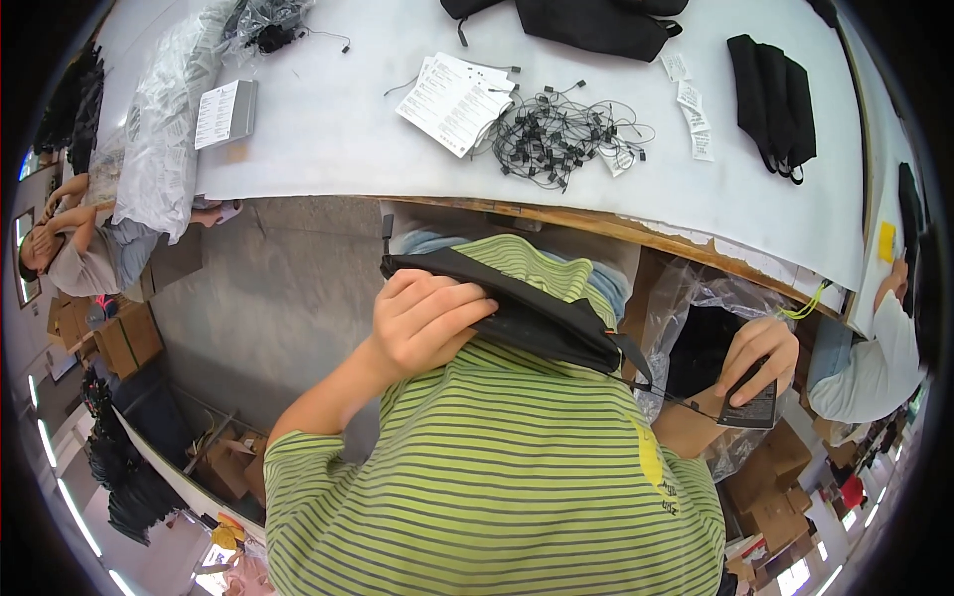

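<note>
My left hand (pixel 432 323) is closed around one end of a black fabric pouch (pixel 542 323), held in front of my striped shirt. A short black pull tab (pixel 388 228) sticks up from the pouch's left end, and a black loop hangs at its right end. From there a thin black cord runs to a dark hang tag (pixel 752 409) with small light print. My right hand (pixel 760 358) grips this tag, off to the right of the pouch and below the table edge.
On the white table (pixel 328 149) lie a tangled heap of black tag cords (pixel 566 134), white printed cards (pixel 452 104), a strip of white labels (pixel 693 117) and folded black pouches (pixel 773 104). A clear plastic bag (pixel 164 119) lies left. Other people sit at both sides.
</note>
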`<state>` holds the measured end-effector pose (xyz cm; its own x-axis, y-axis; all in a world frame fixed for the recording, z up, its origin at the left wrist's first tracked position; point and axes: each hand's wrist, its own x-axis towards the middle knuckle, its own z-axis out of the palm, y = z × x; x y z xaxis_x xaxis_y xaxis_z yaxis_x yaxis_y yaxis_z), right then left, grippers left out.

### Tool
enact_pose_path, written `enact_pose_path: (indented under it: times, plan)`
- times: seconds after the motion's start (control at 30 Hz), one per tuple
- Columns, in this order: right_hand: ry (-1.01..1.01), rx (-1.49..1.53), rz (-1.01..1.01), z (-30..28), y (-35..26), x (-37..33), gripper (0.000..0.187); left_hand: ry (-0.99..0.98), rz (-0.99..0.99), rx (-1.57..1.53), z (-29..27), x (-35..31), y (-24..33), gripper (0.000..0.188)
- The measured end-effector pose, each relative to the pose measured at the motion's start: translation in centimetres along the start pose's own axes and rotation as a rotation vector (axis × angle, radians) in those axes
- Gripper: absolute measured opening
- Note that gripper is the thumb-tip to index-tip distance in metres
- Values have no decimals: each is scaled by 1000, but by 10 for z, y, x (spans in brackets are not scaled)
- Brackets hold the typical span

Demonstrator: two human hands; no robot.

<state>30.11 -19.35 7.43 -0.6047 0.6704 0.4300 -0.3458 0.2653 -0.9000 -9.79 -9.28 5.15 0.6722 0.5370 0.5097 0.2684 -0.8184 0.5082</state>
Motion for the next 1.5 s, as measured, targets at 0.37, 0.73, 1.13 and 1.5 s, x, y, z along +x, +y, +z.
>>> enact_pose_path:
  times: [0.37, 0.73, 1.13, 1.5]
  plan:
    - [6, -20, 18, 4, 2, -1, 24, -63, -159, -173, 1, -2, 6, 43]
    - [36, -59, 72, 4, -3, -11, 27, -79, -122, -107, -1, -3, 13, 36]
    - [275, -117, 199, 17, -11, -30, 12, -80, -112, -105, -1, -1, 15, 38]
    - [326, -138, 124, 21, -8, -30, 7, -45, -135, -117, -2, -9, 17, 38]
